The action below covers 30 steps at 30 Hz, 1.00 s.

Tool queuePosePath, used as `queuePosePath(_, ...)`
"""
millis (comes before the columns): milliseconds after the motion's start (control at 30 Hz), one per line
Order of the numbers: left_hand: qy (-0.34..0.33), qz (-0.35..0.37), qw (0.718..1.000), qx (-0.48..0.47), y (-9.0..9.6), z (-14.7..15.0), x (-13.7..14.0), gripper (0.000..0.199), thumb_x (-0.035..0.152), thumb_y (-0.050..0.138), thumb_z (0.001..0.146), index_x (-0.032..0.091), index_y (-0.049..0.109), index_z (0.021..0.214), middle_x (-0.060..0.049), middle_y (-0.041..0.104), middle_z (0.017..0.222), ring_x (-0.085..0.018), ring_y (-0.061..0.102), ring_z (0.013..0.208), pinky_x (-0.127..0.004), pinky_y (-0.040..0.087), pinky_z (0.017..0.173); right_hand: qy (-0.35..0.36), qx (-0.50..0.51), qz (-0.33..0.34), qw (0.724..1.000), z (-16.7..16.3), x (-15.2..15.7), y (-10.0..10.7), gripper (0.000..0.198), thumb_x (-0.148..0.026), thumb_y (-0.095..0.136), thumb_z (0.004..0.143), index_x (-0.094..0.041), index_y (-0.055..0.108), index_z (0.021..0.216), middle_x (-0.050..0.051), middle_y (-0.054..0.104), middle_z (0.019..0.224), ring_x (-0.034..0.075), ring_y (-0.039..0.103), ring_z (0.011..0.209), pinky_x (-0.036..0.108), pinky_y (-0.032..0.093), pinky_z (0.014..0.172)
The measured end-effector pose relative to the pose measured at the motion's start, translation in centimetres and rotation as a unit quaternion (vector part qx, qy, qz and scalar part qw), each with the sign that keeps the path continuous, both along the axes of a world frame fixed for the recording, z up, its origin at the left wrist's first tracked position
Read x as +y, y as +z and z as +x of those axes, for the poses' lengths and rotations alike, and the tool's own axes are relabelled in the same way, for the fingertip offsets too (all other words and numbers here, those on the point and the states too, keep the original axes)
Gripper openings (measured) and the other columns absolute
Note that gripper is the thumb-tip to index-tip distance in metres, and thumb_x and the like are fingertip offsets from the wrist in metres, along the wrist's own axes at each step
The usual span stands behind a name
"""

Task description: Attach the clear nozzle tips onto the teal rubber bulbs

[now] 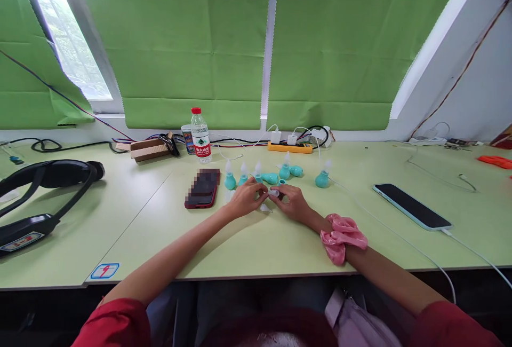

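Note:
Over the middle of the table, my left hand and my right hand meet with fingertips pinched on a small translucent white plastic piece. Its exact shape is too small to make out. Just beyond them stand several teal squeeze bulbs with clear pointed tips, including one bulb at the left and another bulb at the right. Two bulbs without tips lie on their sides, a nearer bulb and a farther bulb. Below my fingers, a small clear piece rests on the tabletop.
A dark phone lies left of my hands, and a charging phone lies right. Behind stand a water bottle, a cup and an orange power strip. A black headset occupies the left; a white cable crosses the right.

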<state>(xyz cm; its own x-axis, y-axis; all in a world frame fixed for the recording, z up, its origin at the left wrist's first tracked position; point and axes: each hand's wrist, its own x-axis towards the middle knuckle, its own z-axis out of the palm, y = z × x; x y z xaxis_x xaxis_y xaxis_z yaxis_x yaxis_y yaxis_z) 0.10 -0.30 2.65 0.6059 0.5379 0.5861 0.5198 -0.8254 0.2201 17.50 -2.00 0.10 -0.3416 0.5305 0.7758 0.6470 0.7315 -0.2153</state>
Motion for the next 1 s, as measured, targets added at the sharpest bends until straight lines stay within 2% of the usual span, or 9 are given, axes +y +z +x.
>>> queuePosePath(67,0.009,-0.011,0.999,0.032,0.2,0.0,-0.2,0.014,0.026,0.045,0.077,0.018,0.056,0.082,-0.002,0.057,0.063,-0.015,0.053,0.07,-0.024,0.04,0.056,0.003,-0.016,0.006,1.0,0.1,0.0,0.1,0.019,-0.03,0.047,0.078,-0.016,0.058,0.084,0.003,0.058,0.062,0.013,0.051,0.056,0.025,0.041,0.056)
queuePosePath(300,0.112,0.005,0.988,0.106,-0.3,0.6,-0.4,0.018,0.028,0.042,0.077,0.017,0.052,0.087,-0.003,0.053,0.069,-0.015,0.052,0.055,-0.024,0.037,0.05,-0.017,0.001,0.006,1.0,-0.2,0.0,-0.1,0.017,-0.029,0.051,0.074,-0.015,0.059,0.079,0.002,0.056,0.058,0.011,0.047,0.051,0.024,0.039,0.053)
queuePosePath(433,0.138,0.019,0.982,0.125,-0.5,0.7,-0.3,0.017,0.027,0.043,0.077,0.016,0.051,0.087,-0.005,0.054,0.069,-0.017,0.054,0.06,-0.024,0.036,0.049,-0.037,0.008,-0.003,0.999,-0.3,-0.1,-0.1,0.016,-0.03,0.052,0.072,-0.015,0.058,0.071,0.001,0.054,0.053,0.01,0.045,0.047,0.023,0.036,0.05)
queuePosePath(667,0.151,0.047,0.972,0.174,-0.9,1.0,-0.4,0.018,0.027,0.045,0.076,0.014,0.05,0.088,-0.007,0.055,0.059,-0.025,0.052,0.082,-0.023,0.036,0.048,-0.054,0.024,-0.008,0.998,-0.7,-0.2,0.0,0.022,-0.031,0.053,0.07,-0.016,0.053,0.055,-0.001,0.049,0.046,0.007,0.04,0.042,0.021,0.032,0.045)
queuePosePath(833,0.197,0.045,0.96,0.196,-0.5,0.8,-0.2,0.016,0.022,0.04,0.077,0.013,0.049,0.087,-0.007,0.054,0.056,-0.024,0.051,0.08,-0.024,0.036,0.048,-0.102,0.044,-0.019,0.994,-0.6,-0.3,0.1,0.026,-0.03,0.054,0.067,-0.015,0.049,0.046,-0.002,0.045,0.041,0.006,0.037,0.039,0.02,0.03,0.043)
queuePosePath(900,0.2,0.047,0.957,0.203,-0.4,0.5,0.0,0.017,0.02,0.039,0.077,0.013,0.049,0.089,-0.007,0.054,0.057,-0.024,0.051,0.077,-0.025,0.036,0.05,-0.093,0.041,-0.03,0.994,-0.4,-0.3,0.1,0.025,-0.03,0.054,0.067,-0.015,0.05,0.047,-0.002,0.046,0.041,0.006,0.037,0.039,0.02,0.031,0.043)
queuePosePath(1000,0.174,0.063,0.961,0.204,-0.7,0.4,0.3,0.018,0.019,0.035,0.08,0.014,0.051,0.089,-0.008,0.056,0.061,-0.023,0.05,0.077,-0.026,0.037,0.053,-0.043,0.007,-0.057,0.997,-0.4,-0.3,0.0,0.017,-0.028,0.053,0.067,-0.015,0.056,0.056,-0.001,0.053,0.048,0.007,0.042,0.043,0.019,0.034,0.046)
